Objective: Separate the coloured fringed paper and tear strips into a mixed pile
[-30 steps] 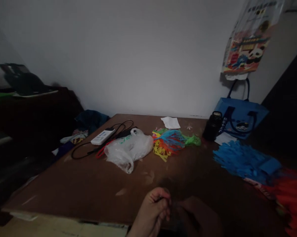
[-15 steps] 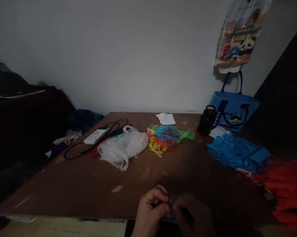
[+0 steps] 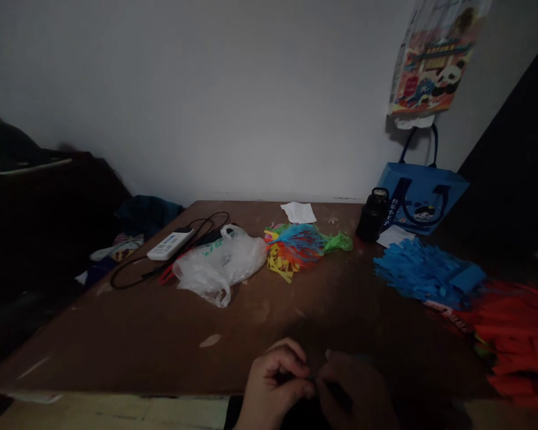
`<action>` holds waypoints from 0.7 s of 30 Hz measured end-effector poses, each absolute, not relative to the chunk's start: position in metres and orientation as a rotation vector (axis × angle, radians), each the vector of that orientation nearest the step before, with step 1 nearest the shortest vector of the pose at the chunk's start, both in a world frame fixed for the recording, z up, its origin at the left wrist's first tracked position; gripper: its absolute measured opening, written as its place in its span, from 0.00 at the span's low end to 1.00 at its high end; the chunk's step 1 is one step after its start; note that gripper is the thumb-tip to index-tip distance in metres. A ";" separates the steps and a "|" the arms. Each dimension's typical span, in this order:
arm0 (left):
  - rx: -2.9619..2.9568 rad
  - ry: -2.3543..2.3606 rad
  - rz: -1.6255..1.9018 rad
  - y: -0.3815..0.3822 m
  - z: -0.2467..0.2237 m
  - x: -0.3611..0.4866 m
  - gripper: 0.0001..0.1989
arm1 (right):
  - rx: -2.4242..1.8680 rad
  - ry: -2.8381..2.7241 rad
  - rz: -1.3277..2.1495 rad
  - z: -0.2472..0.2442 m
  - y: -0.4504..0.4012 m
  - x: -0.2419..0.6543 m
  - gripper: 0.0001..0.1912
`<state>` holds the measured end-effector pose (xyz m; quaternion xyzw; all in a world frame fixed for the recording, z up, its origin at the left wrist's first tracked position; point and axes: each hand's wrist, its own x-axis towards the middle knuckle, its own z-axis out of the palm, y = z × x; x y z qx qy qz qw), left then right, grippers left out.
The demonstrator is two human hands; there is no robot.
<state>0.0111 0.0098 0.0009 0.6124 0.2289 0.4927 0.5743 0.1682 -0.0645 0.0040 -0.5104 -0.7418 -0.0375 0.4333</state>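
- Small dark piece (image 3: 316, 382): pinched between my two hands at the near edge of the table; too dim and too hidden for me to tell what it was. I judged it light and pliable, probably a thin strip, best taken by its ends with the fingertips and not pulled hard.
- Left hand (image 3: 275, 385): curled into a narrow pinch, thumb against forefinger, closed on the piece at its right side.
- Right hand (image 3: 358, 394): in shadow, fingers bent toward the left hand and meeting it at the piece; how firmly it held I could not tell.
- Table (image 3: 161, 340): brown board under both hands, scuffed with pale marks.
- Ahead of the left hand, well apart: a clear plastic bag (image 3: 219, 269), crumpled, with a white power strip (image 3: 169, 245) and black cables (image 3: 206, 227) beyond it.
- Ahead of both hands, farther off: a heap of mixed coloured strips (image 3: 302, 248), and a white paper (image 3: 298, 212) past that.
- Ahead and right of the right hand: a dark bottle (image 3: 372, 215), a blue tote bag (image 3: 423, 194), a pile of blue strips (image 3: 423, 272).
- Right of the right hand: a pile of red strips (image 3: 515, 340).
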 end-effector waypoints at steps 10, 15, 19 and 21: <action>1.645 0.494 1.150 0.008 0.004 0.007 0.10 | -1.335 -1.854 -0.167 -0.013 -0.071 0.173 0.06; 1.661 0.497 1.056 0.007 0.002 0.005 0.07 | -1.395 -1.808 -0.176 -0.016 -0.074 0.172 0.05; 1.721 0.534 0.965 0.007 0.000 0.002 0.07 | -1.418 -1.780 -0.176 -0.021 -0.074 0.169 0.06; 1.724 0.554 0.950 0.007 0.000 0.001 0.08 | -1.413 -1.792 -0.151 -0.022 -0.074 0.169 0.06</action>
